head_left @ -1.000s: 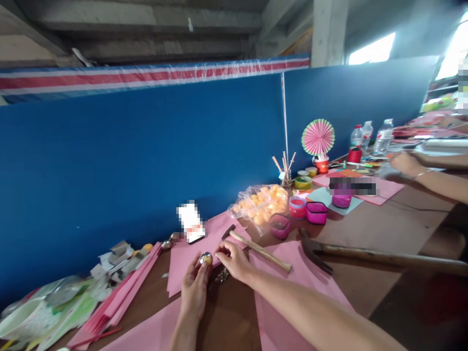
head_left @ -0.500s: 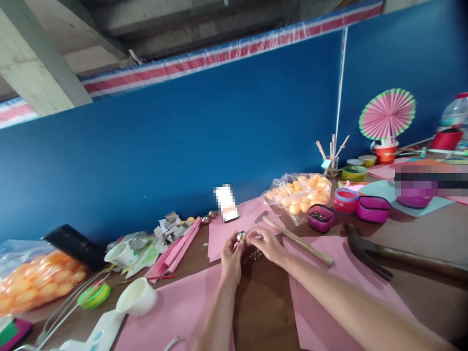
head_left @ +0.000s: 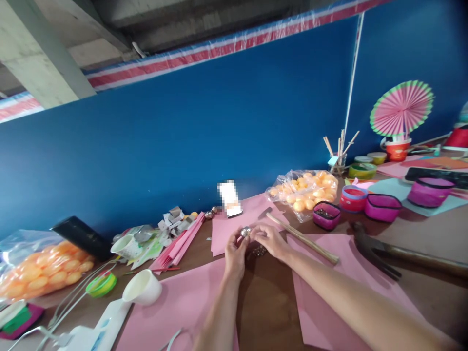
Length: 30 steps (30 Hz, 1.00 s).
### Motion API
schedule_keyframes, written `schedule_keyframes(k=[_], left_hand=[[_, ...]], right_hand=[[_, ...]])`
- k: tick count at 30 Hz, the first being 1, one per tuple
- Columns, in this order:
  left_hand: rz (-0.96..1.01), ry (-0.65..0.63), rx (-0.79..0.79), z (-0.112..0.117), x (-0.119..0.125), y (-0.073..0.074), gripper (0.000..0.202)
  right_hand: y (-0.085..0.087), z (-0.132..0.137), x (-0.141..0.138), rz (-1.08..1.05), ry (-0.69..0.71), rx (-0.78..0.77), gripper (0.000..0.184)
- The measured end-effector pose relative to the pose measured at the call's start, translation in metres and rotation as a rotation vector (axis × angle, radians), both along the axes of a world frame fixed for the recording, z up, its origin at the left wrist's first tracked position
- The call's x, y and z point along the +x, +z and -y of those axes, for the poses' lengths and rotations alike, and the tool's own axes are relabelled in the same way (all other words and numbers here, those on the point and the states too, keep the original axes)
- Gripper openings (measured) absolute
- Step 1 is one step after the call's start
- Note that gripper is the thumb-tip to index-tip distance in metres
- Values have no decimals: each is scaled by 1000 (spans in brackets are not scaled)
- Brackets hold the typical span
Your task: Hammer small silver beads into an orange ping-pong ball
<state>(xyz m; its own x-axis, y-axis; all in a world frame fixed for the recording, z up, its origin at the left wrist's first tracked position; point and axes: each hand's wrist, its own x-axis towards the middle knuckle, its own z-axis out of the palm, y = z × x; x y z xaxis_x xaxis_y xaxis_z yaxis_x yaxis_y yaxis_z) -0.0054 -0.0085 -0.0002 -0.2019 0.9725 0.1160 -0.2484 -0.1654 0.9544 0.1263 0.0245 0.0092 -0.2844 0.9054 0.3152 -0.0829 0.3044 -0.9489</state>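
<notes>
My left hand point(head_left: 235, 252) pinches a small shiny round metal bell point(head_left: 245, 231) at its fingertips, above the brown table. My right hand point(head_left: 269, 240) meets it from the right, fingers closed on the same bell. Just below the hands a few more small metal pieces point(head_left: 259, 251) lie on the table. A small hammer with a wooden handle point(head_left: 302, 238) lies just right of my right hand on pink paper point(head_left: 329, 287).
A large claw hammer point(head_left: 380, 253) lies at the right. Pink tubs point(head_left: 382, 207), a bag of orange balls point(head_left: 305, 187), a paper fan point(head_left: 401, 108) and sticks stand behind. At left sit white cups point(head_left: 142, 287), folded pink strips point(head_left: 179, 246) and another bag of balls point(head_left: 40, 270).
The camera swung left, bringing in the left end of the table and losing the other person's arm at right. My hands stay together on the bell.
</notes>
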Motion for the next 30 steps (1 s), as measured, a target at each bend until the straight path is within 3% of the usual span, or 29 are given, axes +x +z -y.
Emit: schedule_keyframes(k=[30], left_hand=[[-11,26,5,1,1,4,48]], right_hand=[[3,3,2,64,-1,9,25]])
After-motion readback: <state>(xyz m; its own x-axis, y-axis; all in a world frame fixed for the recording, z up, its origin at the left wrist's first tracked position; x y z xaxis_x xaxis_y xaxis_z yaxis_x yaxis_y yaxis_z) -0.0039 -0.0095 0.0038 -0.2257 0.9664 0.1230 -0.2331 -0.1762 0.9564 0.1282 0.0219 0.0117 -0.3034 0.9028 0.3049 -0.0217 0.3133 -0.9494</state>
